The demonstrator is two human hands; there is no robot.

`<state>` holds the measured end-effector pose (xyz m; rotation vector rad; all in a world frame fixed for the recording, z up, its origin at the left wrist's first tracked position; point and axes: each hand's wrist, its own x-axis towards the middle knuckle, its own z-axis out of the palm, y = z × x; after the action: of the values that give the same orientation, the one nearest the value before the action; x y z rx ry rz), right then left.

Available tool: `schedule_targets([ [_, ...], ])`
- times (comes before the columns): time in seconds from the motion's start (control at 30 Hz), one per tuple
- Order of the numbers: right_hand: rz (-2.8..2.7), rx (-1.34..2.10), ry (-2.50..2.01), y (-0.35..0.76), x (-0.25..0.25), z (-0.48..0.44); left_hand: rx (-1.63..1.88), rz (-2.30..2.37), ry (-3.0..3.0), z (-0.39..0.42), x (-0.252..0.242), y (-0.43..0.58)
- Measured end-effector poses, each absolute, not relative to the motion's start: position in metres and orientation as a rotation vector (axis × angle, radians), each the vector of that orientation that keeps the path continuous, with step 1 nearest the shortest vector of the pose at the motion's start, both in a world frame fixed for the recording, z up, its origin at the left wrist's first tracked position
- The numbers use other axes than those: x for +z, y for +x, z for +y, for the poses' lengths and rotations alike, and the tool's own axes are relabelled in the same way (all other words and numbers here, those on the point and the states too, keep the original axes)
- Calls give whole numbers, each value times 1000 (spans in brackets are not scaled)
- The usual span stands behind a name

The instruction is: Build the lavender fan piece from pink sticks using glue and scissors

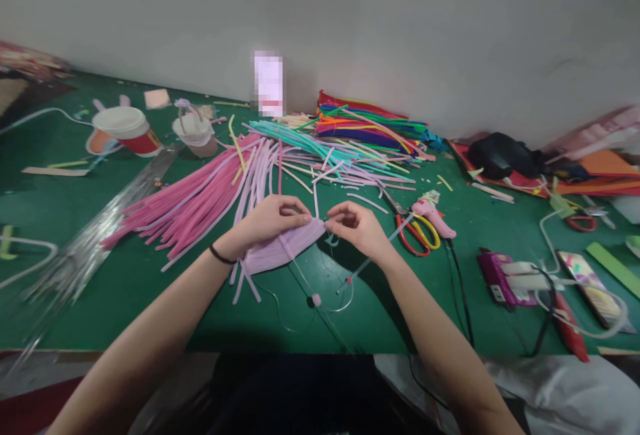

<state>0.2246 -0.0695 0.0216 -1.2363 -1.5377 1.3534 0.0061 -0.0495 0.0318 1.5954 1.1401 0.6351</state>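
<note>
A fan-shaped piece of lilac pipe cleaners [283, 252] is held just above the table in front of me. My left hand [273, 218] is closed on its upper edge, thumb and fingers together. At its right tip my right hand [363, 227] pinches with thumb and forefinger; exactly what lies between those fingertips is too small to make out. One lilac stem [315, 198] stands up between the hands. Below the fan, a thin stick with a small lilac ball [317, 300] lies on the table. Loose lilac pipe cleaners [257, 172] spread behind my left hand.
Pink pipe cleaners [193, 198] lie left, beside silvery wires [110, 222]. Teal ones [295, 138] and a multicoloured bundle [370, 122] are at the back. Scissors [411, 232], a pink glue gun [434, 215] with a cable, a purple box [500, 278] and a paper cup [145, 142] stand around.
</note>
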Motion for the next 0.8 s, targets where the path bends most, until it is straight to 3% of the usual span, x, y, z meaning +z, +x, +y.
schedule_targets([
  [0.4, -1519, 1352, -1214, 223, 18, -68, 648, 1140, 1587, -49, 30, 6],
  [0.8, -1310, 1491, -1275, 225, 8, -63, 759, 1063, 878, -43, 33, -1],
])
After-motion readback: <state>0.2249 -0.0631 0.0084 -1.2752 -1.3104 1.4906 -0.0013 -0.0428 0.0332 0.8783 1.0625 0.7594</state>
